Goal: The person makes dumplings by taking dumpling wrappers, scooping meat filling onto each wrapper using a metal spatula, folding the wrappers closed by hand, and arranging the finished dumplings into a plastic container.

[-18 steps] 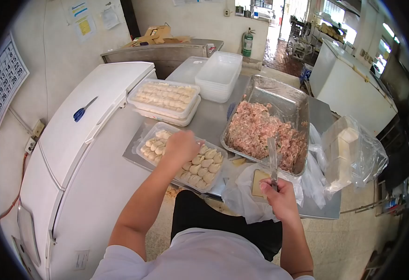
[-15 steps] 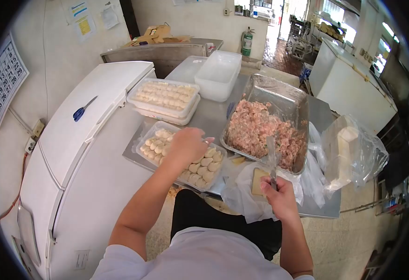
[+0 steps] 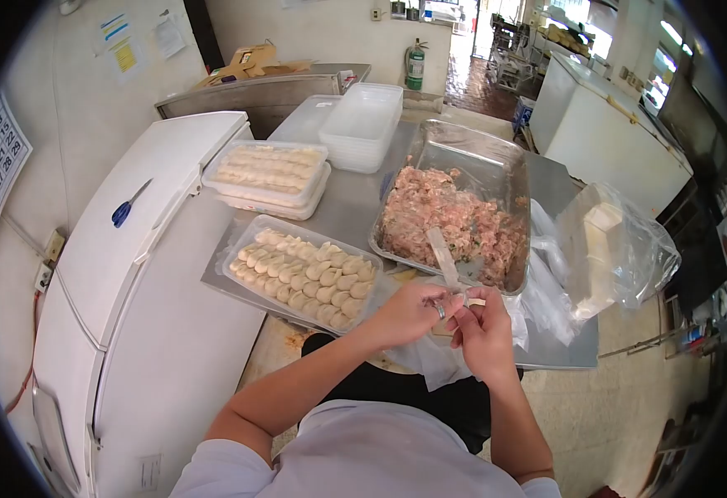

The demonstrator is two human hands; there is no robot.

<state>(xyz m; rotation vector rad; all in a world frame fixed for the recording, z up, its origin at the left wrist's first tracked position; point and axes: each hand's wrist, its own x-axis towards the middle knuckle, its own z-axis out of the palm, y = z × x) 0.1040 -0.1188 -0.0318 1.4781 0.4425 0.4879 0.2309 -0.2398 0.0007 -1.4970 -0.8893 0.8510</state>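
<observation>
My right hand (image 3: pixel 488 334) is closed round the handle of a flat metal spatula (image 3: pixel 443 254), its blade pointing up towards the meat tray. Close against it, my left hand (image 3: pixel 417 315), with a ring on one finger, has its fingertips pinched together; what they hold is hidden. Under both hands lies white plastic sheeting (image 3: pixel 438 363), and they largely cover the pale wrappers there. Left of them, a clear plastic container (image 3: pixel 232 264) holds rows of folded dumplings (image 3: pixel 318 278). Beyond the spatula, a metal tray (image 3: pixel 496 143) contains pink minced filling (image 3: pixel 438 207).
Lidded containers of dumplings (image 3: pixel 268 170) are stacked at the back left, beside a stack of clear tubs (image 3: pixel 363 124). A bag of wrappers (image 3: pixel 604 249) is at the right table edge. Blue scissors (image 3: pixel 123 214) rest on the white freezer (image 3: pixel 172 158).
My left hand has left the dumpling container and come right to meet my right hand. The spatula's blade now tilts to the left. The view has shifted slightly.
</observation>
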